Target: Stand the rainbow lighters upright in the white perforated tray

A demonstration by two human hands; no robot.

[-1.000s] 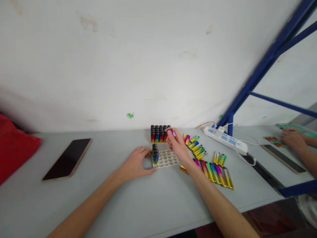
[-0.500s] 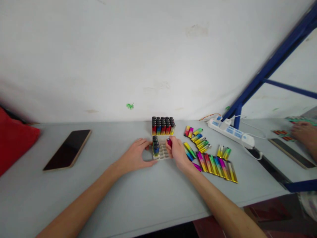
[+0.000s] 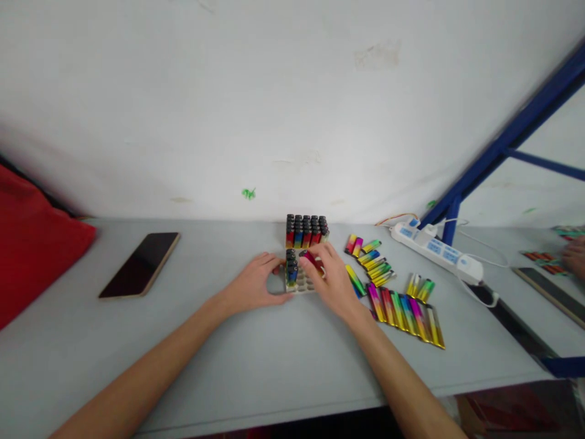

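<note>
A pale tray with rows of holes (image 3: 303, 286) lies on the grey table, with several dark-topped lighters (image 3: 291, 268) upright along its left side. My left hand (image 3: 258, 281) is at the tray's left edge, thumb and fingers apart around its corners. Over the tray, my right hand (image 3: 333, 275) pinches a magenta and yellow lighter (image 3: 311, 259), held tilted. Behind stands a full block of upright lighters with black tops (image 3: 307, 231). To the right of my right hand, several shiny multicoloured lighters (image 3: 406, 313) lie flat in groups.
A dark phone (image 3: 141, 265) and a red cloth or bag (image 3: 36, 244) are on the left. At the right are a white power strip (image 3: 434, 249) with cables, a blue metal frame (image 3: 484, 152), another dark flat device (image 3: 551, 292) and another person's hand (image 3: 574, 256).
My right hand has shifted left over the tray, and the lighter in it now shows more of its body, tilted. My left hand stays at the tray. The camera view has turned slightly.
</note>
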